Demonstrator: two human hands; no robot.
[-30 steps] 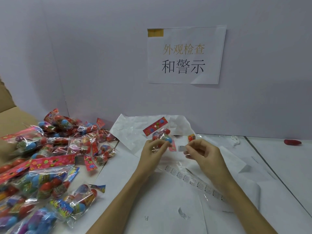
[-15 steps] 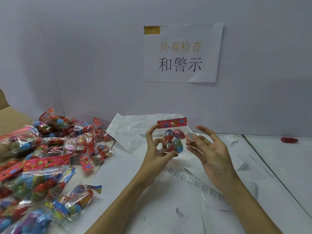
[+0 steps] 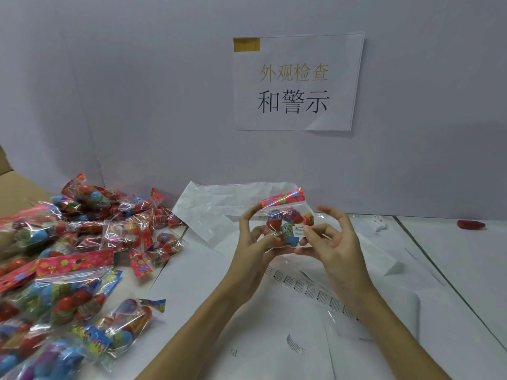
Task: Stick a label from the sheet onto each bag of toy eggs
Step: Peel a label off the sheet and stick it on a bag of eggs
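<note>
In the head view, a clear bag of toy eggs point(image 3: 285, 224) with a red header is held above the white table point(image 3: 452, 270), gripped by the curled fingers of the left hand point(image 3: 253, 242). A small white label point(image 3: 298, 231) is pressed onto its front by the right hand point(image 3: 333, 242), thumb against it, other fingers spread. The label sheet point(image 3: 310, 290) lies below the hands; a pile of bags point(image 3: 76, 256) lies at left.

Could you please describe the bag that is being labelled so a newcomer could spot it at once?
Below the wall sign, both hands meet. The left hand holds up one bag of toy eggs; unlike the piled bags, it carries a white label.
</note>
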